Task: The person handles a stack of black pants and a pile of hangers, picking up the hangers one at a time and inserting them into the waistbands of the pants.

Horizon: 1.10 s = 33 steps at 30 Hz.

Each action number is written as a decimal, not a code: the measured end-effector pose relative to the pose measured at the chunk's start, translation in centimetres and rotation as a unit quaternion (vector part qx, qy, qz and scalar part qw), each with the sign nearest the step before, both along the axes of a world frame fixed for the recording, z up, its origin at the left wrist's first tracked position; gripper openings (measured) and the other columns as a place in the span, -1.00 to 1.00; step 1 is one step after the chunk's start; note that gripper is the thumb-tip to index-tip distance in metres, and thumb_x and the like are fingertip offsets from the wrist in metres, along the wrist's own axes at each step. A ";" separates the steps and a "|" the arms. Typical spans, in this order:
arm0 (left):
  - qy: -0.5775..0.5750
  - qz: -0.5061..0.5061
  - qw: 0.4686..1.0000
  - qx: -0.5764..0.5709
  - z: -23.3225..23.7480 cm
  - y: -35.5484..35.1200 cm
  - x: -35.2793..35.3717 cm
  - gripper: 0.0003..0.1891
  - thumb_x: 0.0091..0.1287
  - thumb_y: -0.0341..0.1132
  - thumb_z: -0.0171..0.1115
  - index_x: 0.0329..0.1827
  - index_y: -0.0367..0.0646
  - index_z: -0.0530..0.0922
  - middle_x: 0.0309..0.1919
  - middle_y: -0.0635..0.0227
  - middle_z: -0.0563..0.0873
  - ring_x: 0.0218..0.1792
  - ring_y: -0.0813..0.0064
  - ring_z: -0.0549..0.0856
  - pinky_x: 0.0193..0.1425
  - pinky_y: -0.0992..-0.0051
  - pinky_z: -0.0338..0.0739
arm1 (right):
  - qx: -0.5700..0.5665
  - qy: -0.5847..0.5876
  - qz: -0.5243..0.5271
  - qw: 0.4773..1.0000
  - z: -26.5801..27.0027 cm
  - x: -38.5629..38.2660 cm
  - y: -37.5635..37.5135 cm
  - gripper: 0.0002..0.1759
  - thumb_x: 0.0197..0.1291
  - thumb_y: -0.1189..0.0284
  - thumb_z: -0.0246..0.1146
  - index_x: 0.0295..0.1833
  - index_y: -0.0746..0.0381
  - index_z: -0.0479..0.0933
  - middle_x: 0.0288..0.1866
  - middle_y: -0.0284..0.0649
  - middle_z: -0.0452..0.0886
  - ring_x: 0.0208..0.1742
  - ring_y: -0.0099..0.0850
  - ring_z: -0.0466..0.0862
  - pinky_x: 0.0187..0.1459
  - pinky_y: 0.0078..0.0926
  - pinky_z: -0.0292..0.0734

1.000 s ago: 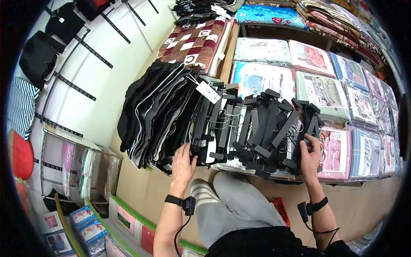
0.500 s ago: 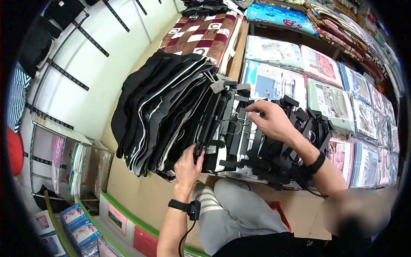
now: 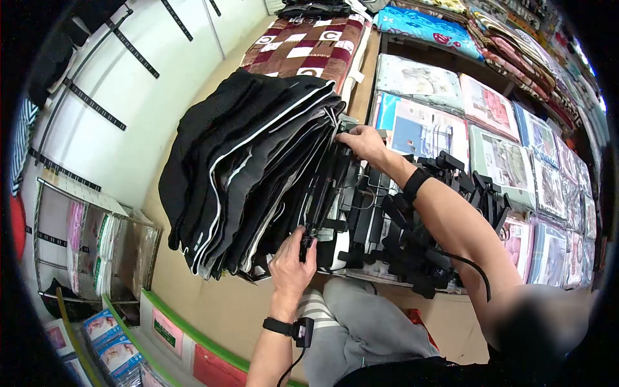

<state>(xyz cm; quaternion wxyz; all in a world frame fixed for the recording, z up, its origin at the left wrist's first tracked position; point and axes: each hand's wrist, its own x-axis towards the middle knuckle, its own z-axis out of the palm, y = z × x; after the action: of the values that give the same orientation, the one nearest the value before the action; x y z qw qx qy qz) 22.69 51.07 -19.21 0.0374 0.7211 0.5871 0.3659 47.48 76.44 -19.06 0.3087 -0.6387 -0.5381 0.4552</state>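
Black clip hanger (image 3: 320, 193) lies against the right-hand face of the stack of dark garments (image 3: 238, 161), between the stack and a heap of loose hangers (image 3: 419, 245). It is held at both ends. The left hand (image 3: 291, 267) has its fingers clamped on the near clip. The right hand (image 3: 362, 142) has its fingers curled shut over the far end.

The hold looks best served by keeping both ends level and square to the stack, and clear of the neighbouring clips, which could snag. The right fingertips are tucked under fabric. The hanger's hook, and whether it carries cloth, cannot be made out. Packaged bedding (image 3: 422, 126) lies beyond.
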 end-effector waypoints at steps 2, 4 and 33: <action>0.013 -0.014 1.000 0.009 -0.3 -0.1 0.3 -0.63 0.41 -0.36 0.54 0.22 -0.27 0.72 0.02 -0.07 0.88 0.01 -0.03 0.90 0.09 0.19 0.81 | 0.056 -0.063 -0.059 0.995 -0.3 -0.4 0.0 -0.33 0.24 -0.09 0.45 -0.05 0.42 0.79 -0.17 0.13 0.84 -0.07 -0.01 0.85 0.05 -0.14 0.70; 0.031 -0.024 0.999 0.003 -0.4 -0.4 0.3 -0.64 0.41 -0.36 0.54 0.22 -0.27 0.72 0.06 -0.04 0.88 0.07 -0.02 0.89 0.16 0.19 0.81 | 0.031 -0.110 -0.077 0.990 0.7 -0.9 0.6 -0.31 0.31 -0.11 0.40 0.00 0.42 0.80 -0.01 0.29 0.82 0.17 0.19 0.81 0.22 -0.01 0.68; -0.031 0.075 0.995 -0.066 -0.6 -0.8 1.0 -0.62 0.50 -0.22 0.50 0.26 -0.23 0.71 -0.04 -0.05 0.89 -0.08 -0.07 0.90 -0.03 0.17 0.80 | -0.007 -0.157 -0.008 0.988 1.7 -0.7 3.1 -0.44 0.27 0.14 0.40 0.09 0.47 0.77 0.10 0.27 0.82 0.23 0.07 0.83 0.20 -0.11 0.72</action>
<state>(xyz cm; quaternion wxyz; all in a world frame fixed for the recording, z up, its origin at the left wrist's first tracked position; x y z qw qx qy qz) 23.68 50.32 -19.84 0.0749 0.6592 0.6612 0.3501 46.76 79.58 -17.40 0.2197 -0.7089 -0.5714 0.3504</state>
